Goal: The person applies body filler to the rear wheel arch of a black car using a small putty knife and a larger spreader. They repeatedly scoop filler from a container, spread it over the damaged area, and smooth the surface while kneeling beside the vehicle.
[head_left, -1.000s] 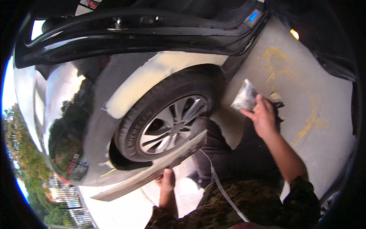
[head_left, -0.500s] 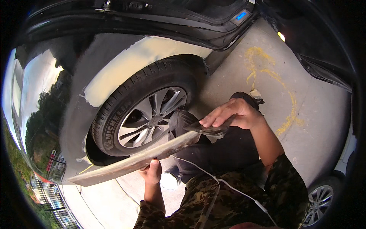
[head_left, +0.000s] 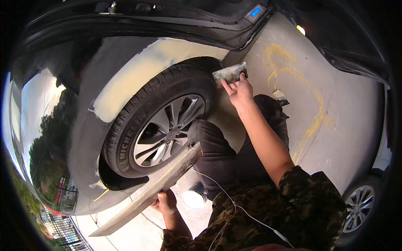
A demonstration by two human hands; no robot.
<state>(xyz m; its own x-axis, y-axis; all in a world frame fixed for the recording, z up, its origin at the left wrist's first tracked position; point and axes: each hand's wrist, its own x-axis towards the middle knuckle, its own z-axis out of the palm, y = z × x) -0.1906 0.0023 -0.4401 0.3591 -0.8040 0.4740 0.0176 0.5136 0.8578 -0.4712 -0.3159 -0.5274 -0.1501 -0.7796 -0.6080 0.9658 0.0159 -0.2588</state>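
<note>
My left hand (head_left: 166, 202) is closed around the underside of a long, narrow board (head_left: 144, 197), which slopes up to the right with a stained right end. Out ahead, my right hand (head_left: 240, 93) grips a thin, rectangular putty spreader (head_left: 224, 74), its face smeared grey and whitish. The spreader is near the rear edge of the wheel arch, by the tyre (head_left: 167, 77); whether it touches the car I cannot tell. A pale cream band of filler (head_left: 125, 83) covers the arch of the black car.
An alloy wheel (head_left: 171, 134) sits in front of my knees. A round can (head_left: 194, 199) stands by my leg. White cable (head_left: 255, 215) hangs over my clothing. Yellow marks (head_left: 320, 108) and a small scrap (head_left: 278, 95) are on the concrete. An opened car door (head_left: 343, 42) extends at right.
My right hand has moved from the board's right end forward to the wheel arch with the spreader. My left hand and the board have dropped lower and tilted more steeply.
</note>
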